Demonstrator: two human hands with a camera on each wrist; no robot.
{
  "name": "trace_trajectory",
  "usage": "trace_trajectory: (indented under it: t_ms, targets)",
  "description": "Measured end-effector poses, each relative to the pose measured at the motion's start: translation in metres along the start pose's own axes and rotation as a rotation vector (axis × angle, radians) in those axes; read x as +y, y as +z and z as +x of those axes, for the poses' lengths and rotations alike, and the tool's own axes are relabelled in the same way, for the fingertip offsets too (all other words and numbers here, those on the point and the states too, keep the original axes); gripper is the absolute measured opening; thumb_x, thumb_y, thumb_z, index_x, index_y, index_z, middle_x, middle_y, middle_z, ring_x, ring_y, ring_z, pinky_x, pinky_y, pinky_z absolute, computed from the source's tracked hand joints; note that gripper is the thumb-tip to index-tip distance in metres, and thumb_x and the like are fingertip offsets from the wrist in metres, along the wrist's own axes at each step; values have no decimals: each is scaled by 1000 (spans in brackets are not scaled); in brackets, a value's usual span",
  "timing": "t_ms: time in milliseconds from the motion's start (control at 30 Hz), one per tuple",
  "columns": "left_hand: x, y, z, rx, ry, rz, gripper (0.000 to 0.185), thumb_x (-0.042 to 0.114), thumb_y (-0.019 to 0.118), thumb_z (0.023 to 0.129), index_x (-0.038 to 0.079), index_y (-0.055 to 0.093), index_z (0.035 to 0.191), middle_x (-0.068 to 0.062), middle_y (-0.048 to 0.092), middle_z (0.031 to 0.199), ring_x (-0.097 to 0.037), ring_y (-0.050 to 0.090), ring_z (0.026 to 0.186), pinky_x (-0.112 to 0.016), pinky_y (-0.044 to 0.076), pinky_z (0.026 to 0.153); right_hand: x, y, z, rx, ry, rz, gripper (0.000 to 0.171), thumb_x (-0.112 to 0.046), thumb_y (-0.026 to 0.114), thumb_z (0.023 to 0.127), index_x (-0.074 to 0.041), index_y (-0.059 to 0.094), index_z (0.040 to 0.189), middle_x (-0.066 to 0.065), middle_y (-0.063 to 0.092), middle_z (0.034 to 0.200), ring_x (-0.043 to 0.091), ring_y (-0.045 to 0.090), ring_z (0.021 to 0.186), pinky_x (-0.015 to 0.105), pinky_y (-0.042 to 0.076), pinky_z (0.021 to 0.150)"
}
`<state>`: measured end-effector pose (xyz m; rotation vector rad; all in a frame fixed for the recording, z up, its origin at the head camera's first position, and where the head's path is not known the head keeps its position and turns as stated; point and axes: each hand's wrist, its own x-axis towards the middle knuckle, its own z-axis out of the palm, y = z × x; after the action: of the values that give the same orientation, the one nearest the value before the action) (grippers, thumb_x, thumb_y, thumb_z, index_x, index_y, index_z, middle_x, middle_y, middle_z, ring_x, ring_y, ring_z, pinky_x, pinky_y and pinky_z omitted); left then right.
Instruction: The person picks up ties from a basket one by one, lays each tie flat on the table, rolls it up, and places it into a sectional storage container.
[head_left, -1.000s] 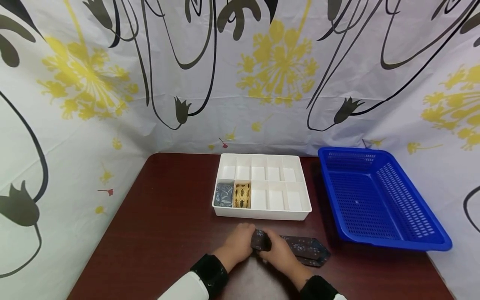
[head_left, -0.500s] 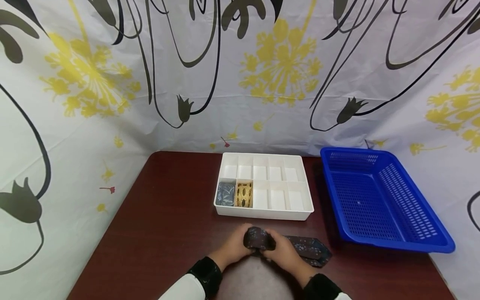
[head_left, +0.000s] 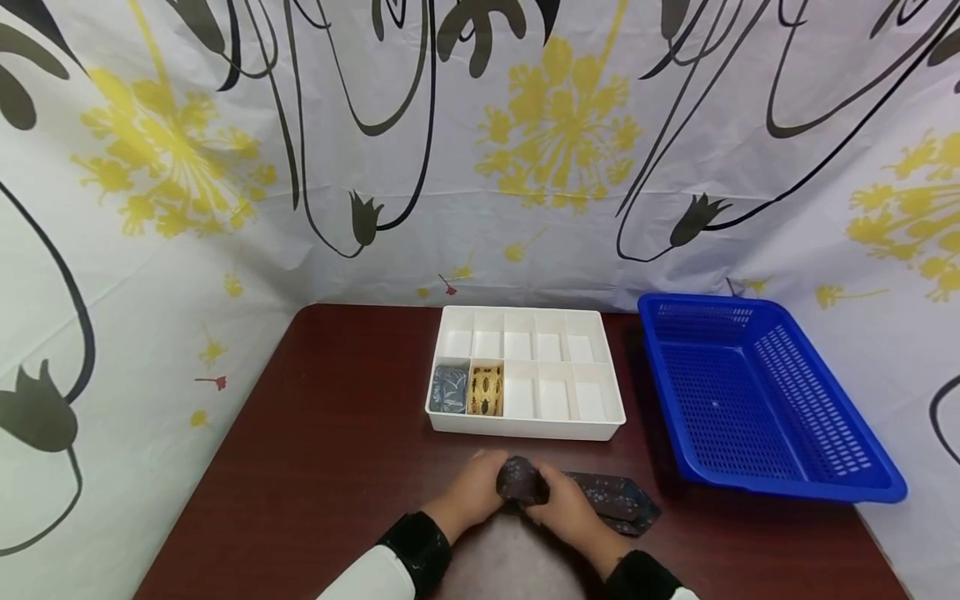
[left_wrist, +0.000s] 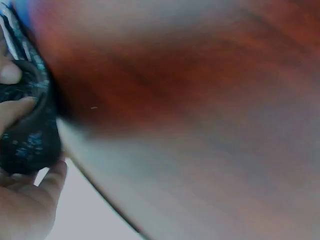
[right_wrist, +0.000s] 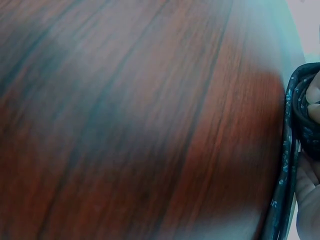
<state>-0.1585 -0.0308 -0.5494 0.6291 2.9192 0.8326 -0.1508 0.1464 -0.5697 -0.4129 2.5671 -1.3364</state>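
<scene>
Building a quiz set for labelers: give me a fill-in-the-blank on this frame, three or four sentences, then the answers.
1. Both hands, left hand and right hand, hold a dark rolled ____.
2. In the white divided tray, ____ compartments hold rolled ties.
3. The basket right of the tray is ____ in colour.
4. The tie's unrolled end lies on the ____, right of the hands.

Missing words: tie; two; blue; table

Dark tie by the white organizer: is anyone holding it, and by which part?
Both hands, left hand and right hand, grip the dark tie at its rolled-up end; the unrolled tail lies flat on the table.
</scene>
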Motion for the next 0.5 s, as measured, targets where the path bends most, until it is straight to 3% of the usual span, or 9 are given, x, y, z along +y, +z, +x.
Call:
trace_trajectory:
  t_ms: [200, 367, 500]
  targets:
    - [22, -4, 2, -58, -93, 232, 30, -1, 74, 67, 12, 58, 89, -1, 63, 89, -18, 57, 89, -30, 50, 80, -2, 0, -1, 1, 17, -28, 69, 1, 80, 67, 8, 51, 129, 24, 59, 125, 39, 55, 116, 54, 44, 94]
    - [33, -5, 4, -65, -147, 302, 25, 4, 74, 74, 11, 60, 94, -2, 61, 89, -18, 55, 86, -30, 50, 75, -2, -2, -2, 10, 22, -16, 69, 1, 80, 68, 6, 50, 130, 23, 58, 124, 32, 60, 105, 44, 51, 84]
    - [33, -6, 6, -72, -145, 300, 27, 4, 74, 73, 10, 59, 95, -4, 61, 89, -18, 54, 85, -30, 51, 75, -1, -5, -2, 8, 5, 0, 68, 2, 79, 68, 6, 49, 129, 24, 59, 122, 27, 62, 93, 37, 53, 72]
